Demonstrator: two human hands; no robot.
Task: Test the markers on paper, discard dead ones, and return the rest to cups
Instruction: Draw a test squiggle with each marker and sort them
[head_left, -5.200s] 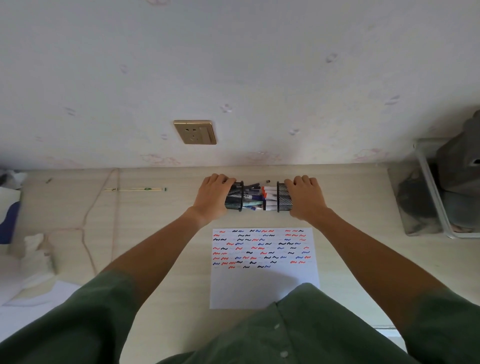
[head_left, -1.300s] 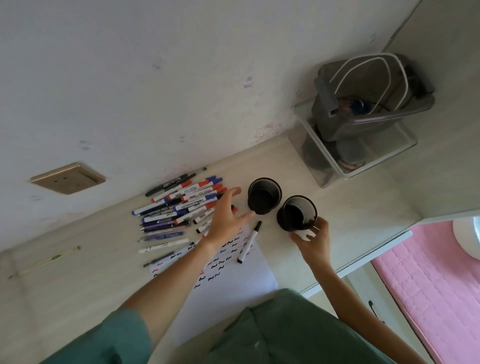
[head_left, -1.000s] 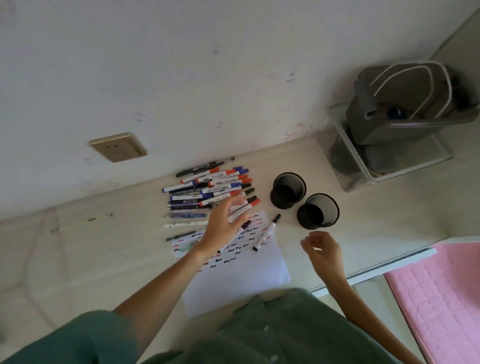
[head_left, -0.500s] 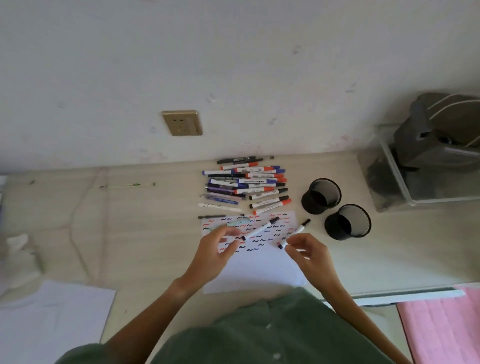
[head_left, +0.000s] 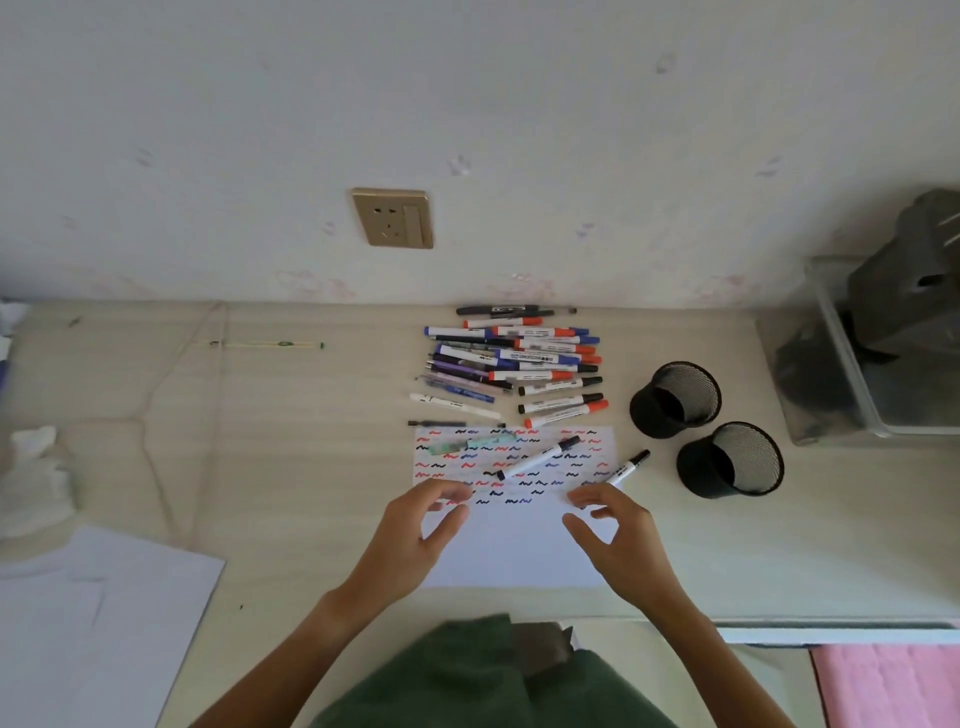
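Both hands hover over the near half of a white sheet of paper (head_left: 511, 551) covered along its far part with small red, blue and black squiggles, lying on the pale wood-grain counter (head_left: 291, 467). The left hand (head_left: 415, 538) has its fingers loosely spread and bent, holding nothing; the right hand (head_left: 618, 535) is likewise relaxed and empty, its fingertips close to the near end of a white marker with a black cap (head_left: 626, 469) that lies slanted off the paper's right edge — whether they touch it I cannot tell. A second white black-capped marker (head_left: 537, 458) lies diagonally on the squiggles, and a pale green pen (head_left: 470, 445) rests on the sheet's far left part. Just beyond the paper a heap of red-, blue- and black-capped markers (head_left: 514, 364) lies flat near the wall. To the right stand two black mesh cups (head_left: 675, 399) — one just behind the other, both upright. A brass-coloured wall socket (head_left: 393, 218) sits above the heap, and a clear plastic bin (head_left: 852, 364) stands at the far right.
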